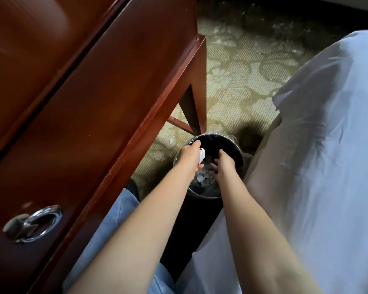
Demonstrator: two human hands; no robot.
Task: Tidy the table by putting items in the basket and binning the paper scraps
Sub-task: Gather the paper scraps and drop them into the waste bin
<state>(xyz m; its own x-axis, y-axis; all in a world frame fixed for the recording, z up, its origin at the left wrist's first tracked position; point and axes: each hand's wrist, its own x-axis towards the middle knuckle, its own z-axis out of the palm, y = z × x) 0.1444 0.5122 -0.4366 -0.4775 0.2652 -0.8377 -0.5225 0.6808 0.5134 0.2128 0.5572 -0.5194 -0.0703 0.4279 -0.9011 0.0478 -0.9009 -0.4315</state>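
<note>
Head view shows both hands over the bin (232,145) so scraps fall inside: left hand (189,154) pinching white paper (201,157), right hand (223,164), at three o'clock, loosely released.

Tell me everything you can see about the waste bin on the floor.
The waste bin is round and dark, lined with a clear plastic bag that folds over its rim. It stands upright on the patterned carpet, beside the wooden table leg. White paper scraps lie inside. Both hands reach over its mouth; the left hand holds a white scrap.
</note>
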